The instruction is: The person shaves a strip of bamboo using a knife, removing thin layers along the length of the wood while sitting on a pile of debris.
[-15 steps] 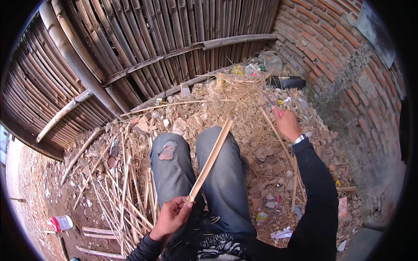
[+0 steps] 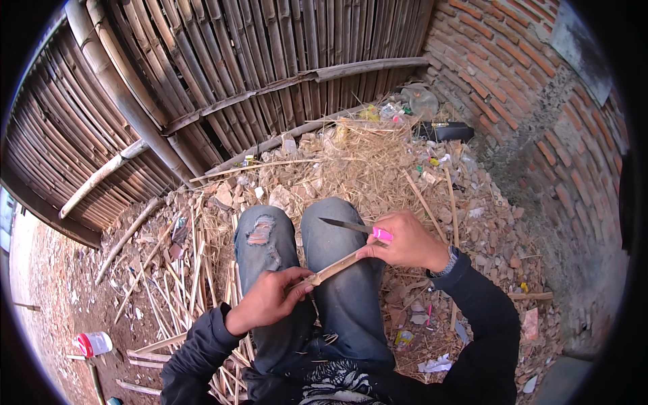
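A bamboo strip (image 2: 335,268) lies slantwise above my thighs. My left hand (image 2: 270,297) pinches it near its lower left end between thumb and fingers. My right hand (image 2: 408,243) is closed round the pink handle of a knife (image 2: 344,225), whose dark pointed blade reaches left above my right knee. The thumb of that hand also rests at the strip's upper right end, and the palm hides how far the strip goes on. Under both hands are my legs in torn grey-blue jeans (image 2: 344,304).
Many split bamboo strips (image 2: 196,270) lie piled on the ground at my left, with a red-and-white tub (image 2: 94,344) further out. Straw, rubble and litter cover the ground ahead, near a black case (image 2: 443,131). A bamboo fence (image 2: 270,40) stands in front; a brick wall (image 2: 547,135) bounds the right.
My right hand has come back with the knife from far right to the strip. The strip has tilted lower toward the right, and my left hand has shifted slightly up and right.
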A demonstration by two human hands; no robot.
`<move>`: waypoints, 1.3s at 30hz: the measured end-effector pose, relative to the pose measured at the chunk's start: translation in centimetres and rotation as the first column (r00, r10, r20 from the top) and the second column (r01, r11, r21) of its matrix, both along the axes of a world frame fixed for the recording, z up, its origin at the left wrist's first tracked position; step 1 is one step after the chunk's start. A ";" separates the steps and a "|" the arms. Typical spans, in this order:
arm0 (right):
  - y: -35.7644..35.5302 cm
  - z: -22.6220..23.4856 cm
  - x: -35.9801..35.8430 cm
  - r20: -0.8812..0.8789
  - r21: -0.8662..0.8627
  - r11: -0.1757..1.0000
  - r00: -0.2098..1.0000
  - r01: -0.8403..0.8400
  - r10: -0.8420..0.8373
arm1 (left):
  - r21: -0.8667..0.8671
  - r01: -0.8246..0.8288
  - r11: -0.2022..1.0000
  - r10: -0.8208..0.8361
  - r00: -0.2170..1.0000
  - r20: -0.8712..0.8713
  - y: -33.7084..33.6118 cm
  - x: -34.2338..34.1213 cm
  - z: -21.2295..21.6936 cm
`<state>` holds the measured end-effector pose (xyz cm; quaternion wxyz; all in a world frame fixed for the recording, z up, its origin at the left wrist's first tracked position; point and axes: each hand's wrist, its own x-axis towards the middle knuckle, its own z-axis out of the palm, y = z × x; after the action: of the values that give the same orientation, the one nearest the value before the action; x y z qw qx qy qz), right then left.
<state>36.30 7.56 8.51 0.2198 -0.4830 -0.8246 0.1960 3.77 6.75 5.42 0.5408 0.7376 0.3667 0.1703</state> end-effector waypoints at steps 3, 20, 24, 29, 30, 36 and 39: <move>-1.1 -0.1 1.0 -0.073 -0.097 0.978 0.978 0.186 -0.193 | 0.235 0.045 0.971 -0.021 0.994 -0.104 0.7 -0.8 1.4; -6.1 -1.8 15.9 -0.403 -0.115 0.808 0.717 0.578 -0.570 | 0.925 -0.295 0.241 0.635 0.768 0.079 4.5 -13.7 4.9; -12.3 -8.6 26.2 -0.415 -0.005 0.578 0.524 0.816 -0.744 | 0.891 -0.443 0.099 0.811 0.555 0.185 4.6 -21.8 0.7; -24.1 -22.7 35.1 -0.299 -0.098 0.192 0.155 0.976 -0.942 | 0.691 -0.572 0.441 0.892 0.365 -0.267 -2.0 -29.9 -16.8; -24.6 -26.0 34.3 -0.023 -0.016 0.000 -0.001 1.000 -1.000 | 0.724 -0.524 0.448 0.893 0.304 -0.333 -5.2 -33.5 -22.4; -24.7 -40.0 24.9 0.077 -0.054 -0.037 -0.033 0.998 -0.996 | 0.478 -0.722 0.499 0.655 -0.047 -0.755 -19.7 -34.1 -42.7; -25.7 -37.4 16.7 0.156 -0.189 0.095 0.125 0.977 -0.980 | 0.386 -0.813 0.436 0.633 -0.029 -0.774 -21.7 -24.5 -43.9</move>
<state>52.98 -18.16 -28.91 0.2366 -0.9289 -0.2653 0.1036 -20.72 -14.98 -38.48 0.1725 0.3516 0.9201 0.0050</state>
